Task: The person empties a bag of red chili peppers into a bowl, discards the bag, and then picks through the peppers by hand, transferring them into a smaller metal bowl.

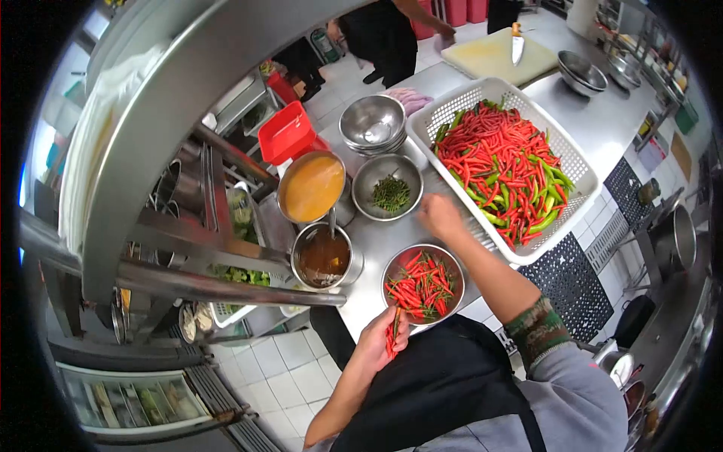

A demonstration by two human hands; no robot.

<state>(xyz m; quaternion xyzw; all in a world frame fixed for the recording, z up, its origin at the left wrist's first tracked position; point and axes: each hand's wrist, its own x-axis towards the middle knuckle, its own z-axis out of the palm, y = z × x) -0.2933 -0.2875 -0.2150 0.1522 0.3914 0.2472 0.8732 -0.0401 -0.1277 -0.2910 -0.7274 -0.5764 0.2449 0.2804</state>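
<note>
My left hand (381, 340) is closed around a few red chilies (392, 331) at the near edge of the steel bowl (458, 265). That bowl holds red chilies (423, 286) with green stems attached. My right hand (443, 216) is over the counter, fingers curled together, between a second steel bowl (363, 179) and the basket; whatever it may hold is hidden. Small green stems (391, 194) lie in the second bowl. Red and green chilies (501, 154) fill much of the large white perforated basket (581, 200) on the right.
Left of the bowls stand a pot of orange liquid (311, 188) and a pot of dark brown liquid (324, 260). Stacked steel bowls (372, 120) sit behind. A knife (517, 47) lies on a cutting board (493, 60). Another person (384, 38) stands across the counter. A metal rail (226, 286) crosses the left.
</note>
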